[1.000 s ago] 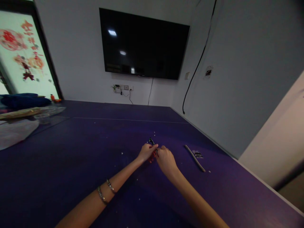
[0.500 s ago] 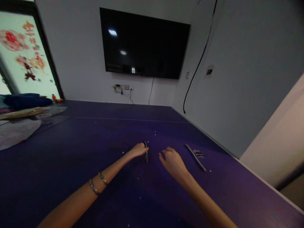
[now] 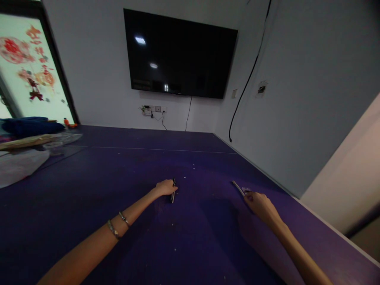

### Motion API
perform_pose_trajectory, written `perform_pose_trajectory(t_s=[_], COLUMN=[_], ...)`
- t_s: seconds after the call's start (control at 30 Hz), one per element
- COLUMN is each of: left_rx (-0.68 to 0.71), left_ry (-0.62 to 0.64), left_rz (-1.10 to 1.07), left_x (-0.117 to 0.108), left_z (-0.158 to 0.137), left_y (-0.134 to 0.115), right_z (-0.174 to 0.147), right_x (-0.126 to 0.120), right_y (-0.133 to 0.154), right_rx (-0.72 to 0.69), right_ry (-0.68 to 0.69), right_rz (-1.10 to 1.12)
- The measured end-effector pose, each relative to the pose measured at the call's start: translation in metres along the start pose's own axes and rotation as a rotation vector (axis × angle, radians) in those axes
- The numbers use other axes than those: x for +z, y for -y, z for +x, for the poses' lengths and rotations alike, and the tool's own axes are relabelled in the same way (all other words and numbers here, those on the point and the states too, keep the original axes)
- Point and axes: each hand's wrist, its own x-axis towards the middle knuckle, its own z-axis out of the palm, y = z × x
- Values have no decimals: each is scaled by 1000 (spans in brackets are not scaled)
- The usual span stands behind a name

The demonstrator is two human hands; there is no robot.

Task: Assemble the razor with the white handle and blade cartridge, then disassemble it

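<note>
My left hand (image 3: 165,187) is closed around a slim, dark, shiny tool (image 3: 172,196), upright-looking in view, its exact kind unclear. Part of that tool is hidden by the fingers. Over to the right, my right hand (image 3: 261,204) has its fingers closed on a thin pale stick (image 3: 238,187). The stick's far end shows beyond the fingertips, while the near end is hidden under the hand. A small clear plastic packet (image 3: 246,189) peeks out just behind the right fingers, mostly covered.
Both hands work over a wide dark purple surface (image 3: 133,221) with small white specks. Clear plastic bags (image 3: 22,166) and dark blue cloth (image 3: 32,126) lie at the far left. A black cable (image 3: 246,83) hangs down the right wall; a television (image 3: 181,55) is mounted ahead.
My right hand has moved right from the middle onto the stick, covering its near part and most of the packet. My left hand has shifted slightly left with the dark tool.
</note>
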Motion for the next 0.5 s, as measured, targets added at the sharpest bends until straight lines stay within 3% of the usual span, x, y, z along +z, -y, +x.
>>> perform_pose_trajectory(t_s=[0.23, 0.5], left_rx=[16, 21], left_ry=[-8, -85], left_rz=[-3, 10], left_x=[-4, 5], left_z=[-6, -18], left_y=[1, 6], right_z=[13, 44], right_x=[0, 19], right_y=[-19, -38], right_rx=[93, 26], right_ry=[117, 229], right_rz=[-29, -53])
